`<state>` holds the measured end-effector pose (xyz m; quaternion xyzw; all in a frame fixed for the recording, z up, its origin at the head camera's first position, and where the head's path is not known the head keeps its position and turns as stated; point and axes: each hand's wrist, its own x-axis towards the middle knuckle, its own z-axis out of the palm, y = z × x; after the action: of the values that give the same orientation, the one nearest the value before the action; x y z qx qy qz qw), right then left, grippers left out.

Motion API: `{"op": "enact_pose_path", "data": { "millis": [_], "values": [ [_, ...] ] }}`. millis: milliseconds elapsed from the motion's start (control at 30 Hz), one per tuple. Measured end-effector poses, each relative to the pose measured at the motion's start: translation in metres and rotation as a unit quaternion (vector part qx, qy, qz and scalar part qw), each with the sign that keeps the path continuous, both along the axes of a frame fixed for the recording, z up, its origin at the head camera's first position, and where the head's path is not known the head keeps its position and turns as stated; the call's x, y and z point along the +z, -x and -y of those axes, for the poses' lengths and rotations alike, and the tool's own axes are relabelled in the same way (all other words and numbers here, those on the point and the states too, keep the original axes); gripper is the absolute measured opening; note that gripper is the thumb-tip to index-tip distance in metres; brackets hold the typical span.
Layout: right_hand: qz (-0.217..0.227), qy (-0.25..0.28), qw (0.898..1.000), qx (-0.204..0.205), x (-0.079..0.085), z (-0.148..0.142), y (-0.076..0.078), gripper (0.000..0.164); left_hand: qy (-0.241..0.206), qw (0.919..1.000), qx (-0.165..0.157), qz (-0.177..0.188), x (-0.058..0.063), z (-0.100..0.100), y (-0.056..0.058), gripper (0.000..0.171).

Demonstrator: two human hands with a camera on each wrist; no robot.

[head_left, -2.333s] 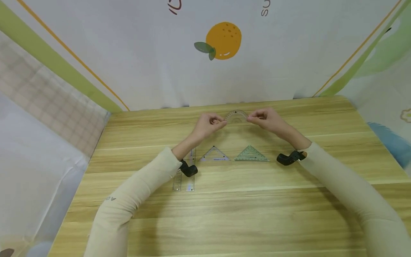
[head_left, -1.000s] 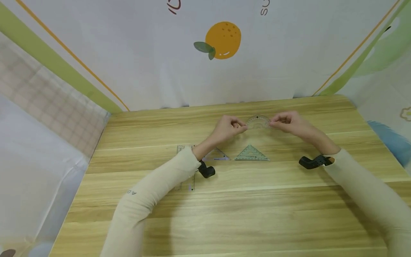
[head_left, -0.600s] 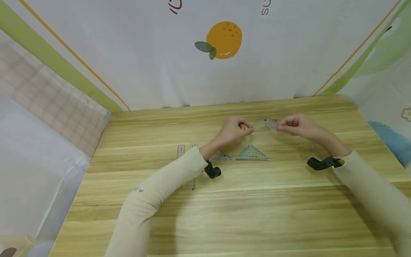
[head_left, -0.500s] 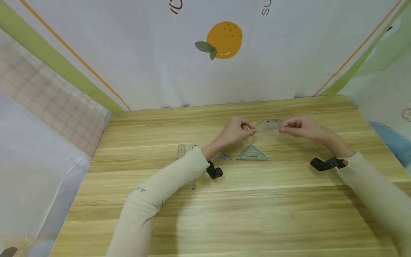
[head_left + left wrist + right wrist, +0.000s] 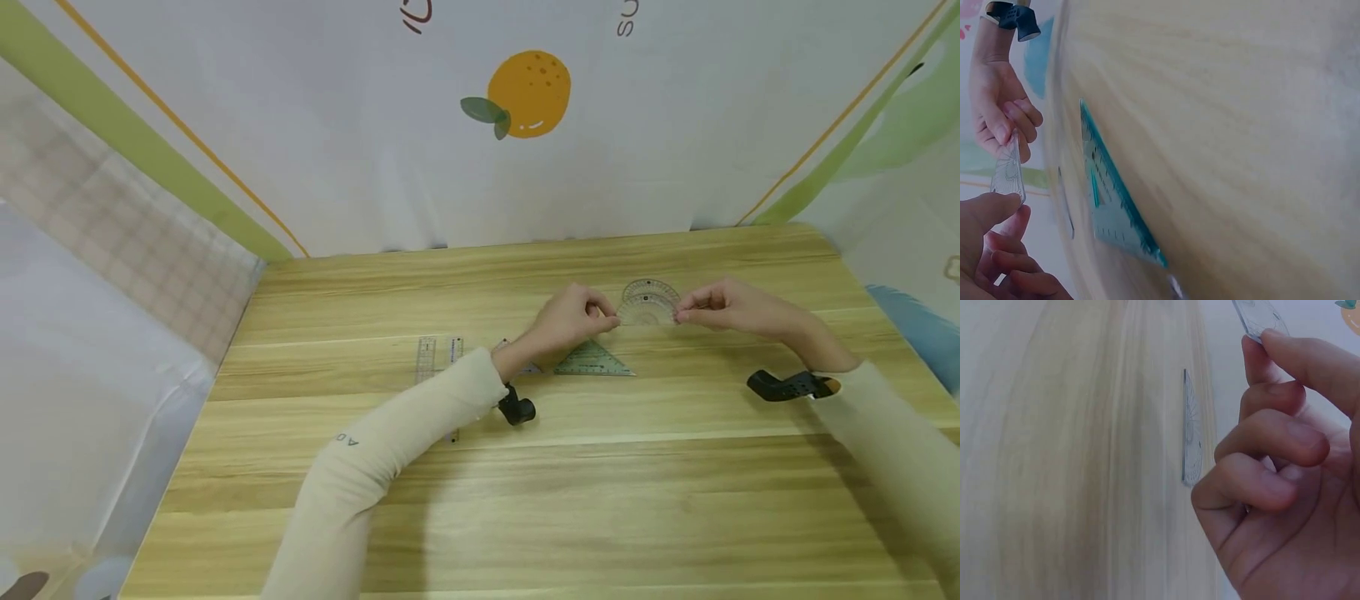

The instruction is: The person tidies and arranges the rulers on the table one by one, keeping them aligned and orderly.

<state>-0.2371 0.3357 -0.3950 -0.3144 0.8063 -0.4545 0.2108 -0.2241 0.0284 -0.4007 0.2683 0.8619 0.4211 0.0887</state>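
Between both hands is a clear protractor [image 5: 647, 313], arc side away from me. My left hand [image 5: 576, 317] pinches its left corner between thumb and finger. At the opposite corner, my right hand [image 5: 722, 305] pinches it the same way, its other fingers curled in. In the right wrist view the held protractor [image 5: 1261, 317] is cut off by the top edge. A second clear protractor [image 5: 1192, 428] lies on the table below, overlapped by the held one in the head view. Just in front of the left hand lies a green set square [image 5: 594, 360].
A purple-tinted set square [image 5: 533, 368] is mostly hidden by the left wrist. Two clear straight rulers, the left ruler [image 5: 425, 357] and the right ruler [image 5: 456, 348], lie partly under the left sleeve. A printed cloth [image 5: 337, 150] hangs behind the wooden table [image 5: 570, 508].
Both hands have carried the protractor rightward and slightly nearer to me. The second protractor on the table, earlier covered by the right hand, now shows behind it.
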Motion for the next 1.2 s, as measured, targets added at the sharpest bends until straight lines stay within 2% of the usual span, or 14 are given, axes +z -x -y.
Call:
{"op": "enact_pose_path", "data": {
  "millis": [200, 533, 733, 1000, 1200],
  "values": [
    [-0.021, -0.027, 0.999, -0.020, -0.004, -0.007, -0.005, 0.017, 0.028, 0.9995, 0.010, 0.008, -0.001, -0.009, -0.004, 0.013],
    [-0.018, -0.055, 0.997, -0.047, -0.011, -0.016, -0.013, 0.014, 0.070, 0.9974, 0.015, 0.001, -0.003, -0.024, -0.012, 0.014],
    [-0.016, -0.051, 0.998, -0.035, -0.009, -0.022, -0.015, 0.014, 0.085, 0.9962, 0.015, 0.011, -0.002, -0.031, -0.016, 0.013],
    [0.007, -0.061, 0.998, -0.033, -0.009, -0.023, -0.019, 0.012, 0.098, 0.9951, 0.007, 0.006, -0.003, -0.034, -0.020, 0.014],
    [0.005, -0.056, 0.998, 0.015, -0.009, -0.025, -0.020, 0.014, 0.108, 0.9942, 0.000, 0.009, -0.004, -0.033, -0.024, 0.014]
  ]
}}
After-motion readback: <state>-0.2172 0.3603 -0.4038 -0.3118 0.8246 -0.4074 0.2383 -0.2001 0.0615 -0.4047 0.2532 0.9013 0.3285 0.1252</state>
